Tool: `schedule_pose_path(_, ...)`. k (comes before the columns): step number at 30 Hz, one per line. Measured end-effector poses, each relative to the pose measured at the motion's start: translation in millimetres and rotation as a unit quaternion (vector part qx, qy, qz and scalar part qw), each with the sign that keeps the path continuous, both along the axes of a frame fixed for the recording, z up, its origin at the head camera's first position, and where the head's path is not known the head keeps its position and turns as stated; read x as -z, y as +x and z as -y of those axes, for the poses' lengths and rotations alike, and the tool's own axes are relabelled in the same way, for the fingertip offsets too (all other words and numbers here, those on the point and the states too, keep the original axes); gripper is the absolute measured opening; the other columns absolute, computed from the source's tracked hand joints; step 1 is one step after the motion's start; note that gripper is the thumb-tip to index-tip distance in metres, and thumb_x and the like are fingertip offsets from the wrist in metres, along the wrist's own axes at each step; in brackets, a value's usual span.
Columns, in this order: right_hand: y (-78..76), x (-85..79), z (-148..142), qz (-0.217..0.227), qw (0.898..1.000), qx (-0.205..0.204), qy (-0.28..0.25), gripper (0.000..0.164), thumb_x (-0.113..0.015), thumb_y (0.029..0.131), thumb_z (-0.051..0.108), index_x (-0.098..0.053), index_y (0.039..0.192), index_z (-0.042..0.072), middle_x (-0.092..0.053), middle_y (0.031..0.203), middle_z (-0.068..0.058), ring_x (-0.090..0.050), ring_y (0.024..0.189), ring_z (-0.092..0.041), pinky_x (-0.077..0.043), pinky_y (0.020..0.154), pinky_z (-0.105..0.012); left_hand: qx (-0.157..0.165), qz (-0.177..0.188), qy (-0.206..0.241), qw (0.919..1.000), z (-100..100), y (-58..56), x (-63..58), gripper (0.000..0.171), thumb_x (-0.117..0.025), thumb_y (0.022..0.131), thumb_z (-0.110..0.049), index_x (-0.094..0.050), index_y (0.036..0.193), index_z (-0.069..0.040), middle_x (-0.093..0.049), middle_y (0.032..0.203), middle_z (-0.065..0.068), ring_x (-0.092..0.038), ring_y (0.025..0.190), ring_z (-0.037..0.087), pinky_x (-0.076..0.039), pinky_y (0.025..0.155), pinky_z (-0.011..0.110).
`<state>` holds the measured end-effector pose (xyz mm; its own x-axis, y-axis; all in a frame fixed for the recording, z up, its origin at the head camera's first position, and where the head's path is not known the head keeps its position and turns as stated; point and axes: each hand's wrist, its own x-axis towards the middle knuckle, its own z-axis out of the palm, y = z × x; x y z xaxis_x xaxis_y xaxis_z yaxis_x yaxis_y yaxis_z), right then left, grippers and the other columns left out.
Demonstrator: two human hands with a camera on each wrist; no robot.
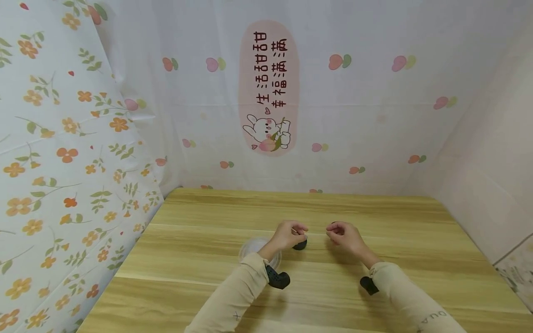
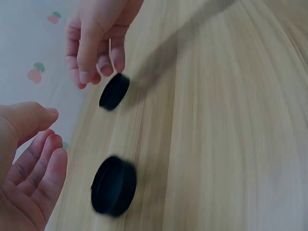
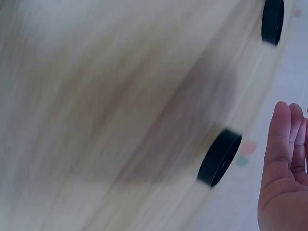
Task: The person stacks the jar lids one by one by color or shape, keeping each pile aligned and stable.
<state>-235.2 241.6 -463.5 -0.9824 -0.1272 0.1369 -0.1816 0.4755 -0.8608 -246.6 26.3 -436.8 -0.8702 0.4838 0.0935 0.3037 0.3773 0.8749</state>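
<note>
Two black round shallow caps sit on the wooden table. The nearer-left cap (image 1: 300, 245) lies just under my left hand (image 1: 289, 235); in the left wrist view this cap (image 2: 114, 186) shows its hollow inside. That view has my left hand (image 2: 31, 168) beside it, thumb and fingers apart with nothing between them. My right hand (image 1: 344, 237) hovers by the other cap (image 2: 114, 91), mostly hidden behind the hand in the head view. From the right wrist, my right hand (image 3: 284, 168) appears with fingers extended and holding nothing, beside its cap (image 3: 219, 157).
A clear round plastic container (image 1: 250, 252) stands partly behind my left wrist. Black wrist mounts (image 1: 278, 278) hang under both sleeves. The wooden table (image 1: 200, 268) meets a patterned curtain (image 1: 366, 120) at the back and a floral cloth (image 1: 62, 185) on the left.
</note>
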Motion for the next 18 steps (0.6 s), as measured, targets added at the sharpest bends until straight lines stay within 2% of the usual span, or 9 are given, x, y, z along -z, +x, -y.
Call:
schedule_pose_path(5,-3.3,-4.2,-20.9,-0.004,1.0,0.028,0.002,0.017,-0.057,0.083,0.001,-0.057,0.095,-0.012,-0.059,0.082,-0.02,-0.059,0.069,-0.033,-0.052,0.057,-0.035,-0.004,0.012,0.016,0.9998,-16.1,5.7,1.4,0.016,-0.061,0.081,-0.004,-0.064,0.097,-0.003,-0.058,0.081,0.003,-0.056,0.071,0.014,-0.047,0.059,0.022)
schedule_pose_path(9,-5.1,-6.6,-35.6,0.0,0.999,0.049,0.014,0.019,-0.056,0.084,0.002,-0.057,0.097,-0.012,-0.059,0.084,-0.021,-0.06,0.07,-0.033,-0.052,0.059,-0.037,-0.012,0.003,0.026,0.9996,-25.7,5.7,3.0,0.016,-0.061,0.08,-0.004,-0.065,0.096,-0.002,-0.059,0.081,0.004,-0.056,0.07,0.013,-0.046,0.059,0.021)
schedule_pose_path(14,-8.8,-6.0,-47.2,0.021,0.997,0.066,0.028,0.022,-0.054,0.086,0.004,-0.055,0.1,-0.013,-0.058,0.089,-0.023,-0.059,0.072,-0.034,-0.052,0.059,-0.035,-0.035,-0.002,0.033,0.9988,-38.5,2.3,7.7,0.015,-0.062,0.079,-0.005,-0.065,0.094,-0.003,-0.059,0.079,0.002,-0.056,0.07,0.011,-0.046,0.06,0.019)
schedule_pose_path(18,-11.5,-6.2,-51.2,0.049,0.996,0.073,0.034,0.026,-0.053,0.087,0.005,-0.052,0.104,-0.014,-0.056,0.091,-0.021,-0.059,0.073,-0.03,-0.051,0.06,-0.033,-0.038,-0.004,0.042,0.9984,-47.0,1.2,7.4,0.016,-0.062,0.08,-0.004,-0.064,0.096,-0.001,-0.059,0.08,0.004,-0.058,0.074,0.015,-0.047,0.063,0.02)
